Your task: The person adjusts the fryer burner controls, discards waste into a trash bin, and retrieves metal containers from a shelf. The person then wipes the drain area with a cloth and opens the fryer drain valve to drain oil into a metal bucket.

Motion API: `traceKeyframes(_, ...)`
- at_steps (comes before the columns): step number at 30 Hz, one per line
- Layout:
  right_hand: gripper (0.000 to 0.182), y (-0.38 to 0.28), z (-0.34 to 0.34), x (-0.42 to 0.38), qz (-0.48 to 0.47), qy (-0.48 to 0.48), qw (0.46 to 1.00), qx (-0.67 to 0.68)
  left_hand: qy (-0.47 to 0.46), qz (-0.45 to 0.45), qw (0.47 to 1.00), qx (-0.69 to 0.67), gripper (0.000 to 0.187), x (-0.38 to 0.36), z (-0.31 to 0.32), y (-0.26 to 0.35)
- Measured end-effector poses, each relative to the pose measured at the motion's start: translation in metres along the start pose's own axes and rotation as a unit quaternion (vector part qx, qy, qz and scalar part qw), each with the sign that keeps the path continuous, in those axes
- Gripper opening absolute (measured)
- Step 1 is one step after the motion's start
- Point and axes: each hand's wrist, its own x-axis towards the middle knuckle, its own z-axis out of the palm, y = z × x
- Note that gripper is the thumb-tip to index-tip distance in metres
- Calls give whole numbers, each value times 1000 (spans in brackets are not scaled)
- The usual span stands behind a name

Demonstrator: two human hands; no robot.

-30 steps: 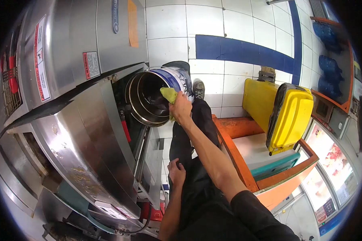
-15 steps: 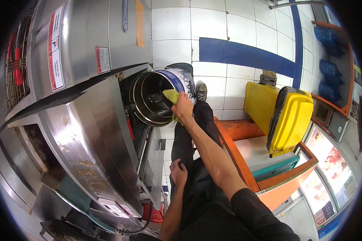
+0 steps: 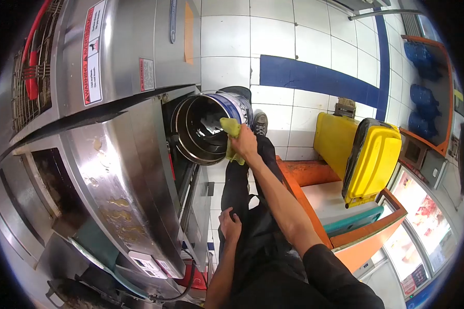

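Note:
My right hand point(image 3: 245, 142) grips a yellow-green cloth point(image 3: 232, 126) at the rim of a metal pail point(image 3: 217, 154). Blue and white printing covers the pail's outer side, and dark, shiny liquid shows inside it. The pail stands tilted or seen at a slant beside the open front of a stainless steel fryer cabinet point(image 3: 123, 170). My left hand point(image 3: 230, 226) lies against my dark-trousered leg, fingers loosely bent and apart, holding nothing. Part of the cloth hangs below my right hand, along the pail's outside.
An orange-framed cart point(image 3: 307, 203) is close on my right, with a yellow lidded bin point(image 3: 374, 162) beyond it. Fryer baskets with red handles point(image 3: 32, 77) sit at upper left. Blue water jugs point(image 3: 423, 98) stand on a far-right shelf. White tiles point(image 3: 273, 36) cover the floor.
The whole view has shifted slightly to the right. My right hand and the cloth have moved a little outward from the pail's inside. My left hand stays on the leg.

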Motion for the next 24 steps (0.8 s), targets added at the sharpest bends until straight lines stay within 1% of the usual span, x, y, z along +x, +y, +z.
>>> traceKeyframes(2, 51, 10, -11, -5, -4, -15, 999, 35, -10, -8, 1000, -4, 31, -3, 1, 0)
traceKeyframes(3, 55, 14, -17, -6, 15, -24, 999, 39, -11, -9, 1000, -9, 31, -3, 1, 0)
traceKeyframes(4, 55, 18, -24, -8, 13, -24, 999, 40, -10, -9, 1000, -13, 31, 0, 1, 1)
traceKeyframes(6, 54, 21, -39, -15, 3, -28, 991, 130, -1, 0, 1000, -3, 31, 2, 4, 2)
traceKeyframes(7, 54, 19, -43, -16, 13, -54, 992, 117, 4, 9, 1000, 8, 30, 0, 3, 0)
traceKeyframes(8, 54, 17, -36, -16, 15, -58, 991, 122, 5, 6, 1000, 14, 30, -1, 2, -1)
traceKeyframes(10, 54, 12, -24, -12, -37, -44, 998, 30, 6, 23, 1000, 5, 30, 1, 4, 1)
traceKeyframes(11, 49, 2, -17, -10, -23, -30, 999, 0, -11, 8, 1000, 14, 31, 2, 4, 1)
traceKeyframes(12, 49, -4, -8, -7, -21, -33, 999, 2, -11, 6, 1000, 16, 31, 3, 4, 2)
traceKeyframes(14, 43, -15, 7, -1, 49, 0, 998, -30, 5, 21, 1000, 14, 31, 1, 3, 3)
traceKeyframes(16, 43, -17, 12, -3, 47, 14, 998, -25, 0, 17, 1000, 14, 31, 2, 2, 3)
traceKeyframes(18, 47, -15, 14, -7, 23, 13, 999, -30, -7, 15, 1000, 6, 31, 1, 4, 5)
traceKeyframes(19, 51, -17, 17, -6, 20, 28, 999, -39, -8, 13, 1000, 12, 31, 2, 4, 5)
traceKeyframes(22, 53, -18, 21, -3, 18, 30, 999, -33, -7, 7, 1000, 17, 31, 2, 4, 3)
traceKeyframes(24, 53, -19, 21, -3, 18, 27, 999, -36, -26, -22, 999, 0, 31, 1, 3, 7)
